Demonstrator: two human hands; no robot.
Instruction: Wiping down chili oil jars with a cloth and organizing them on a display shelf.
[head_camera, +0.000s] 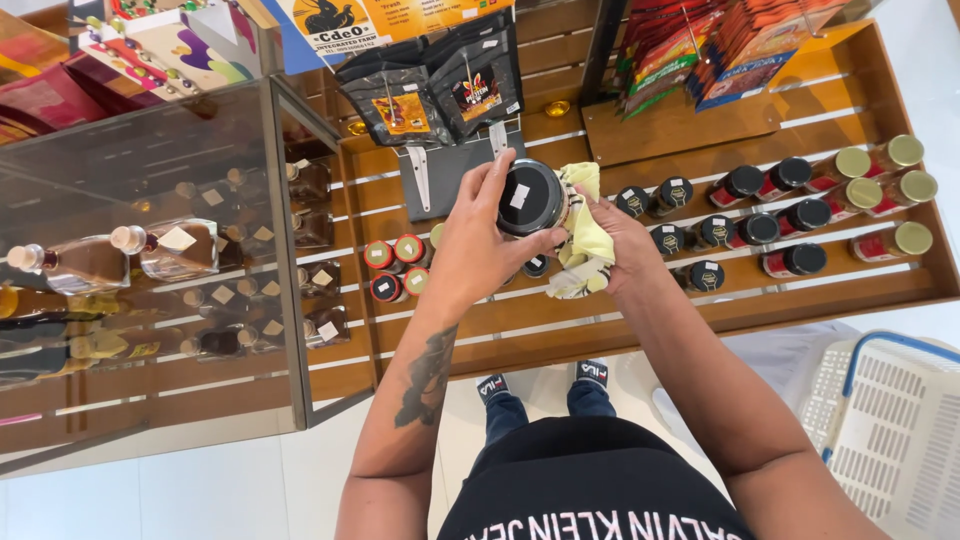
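Your left hand (478, 250) has a black-lidded jar (530, 197) lifted clear of the wooden shelf (560, 325), its fingers (492, 172) wrapped round the jar's side from about nine o'clock, thumb tucked under toward six. The lid faces straight up at you, so the jar is held upright, which leaves its side free for the other hand.

Your right hand (622, 240) presses a pale yellow cloth (585, 235) against the jar at its three o'clock side. Those fingers are closed over the bunched cloth, and the cloth sits between palm and glass, touching the jar. One hand steadies the jar while the other wipes it; that is my reading of the hold, not something I can see moving.

The jar hangs above a gap in the shelf's rows. At its eight o'clock stand small jars with red and green lids (395, 268), packed close together. At its three o'clock run rows of dark-lidded jars (700, 232), and further out at two to three o'clock, gold-lidded jars (885, 195) lie in neat lines. They are grouped by kind, lids turned outward, probably so a shopper can read them.

At twelve o'clock, black pouches (435, 90) hang from pegs above the jar. Well off at nine o'clock, a glass case (150, 150) holds bottles of brown liquid (130, 255). Down at four o'clock, near your right elbow, a white plastic basket (890, 430) rests on the floor.
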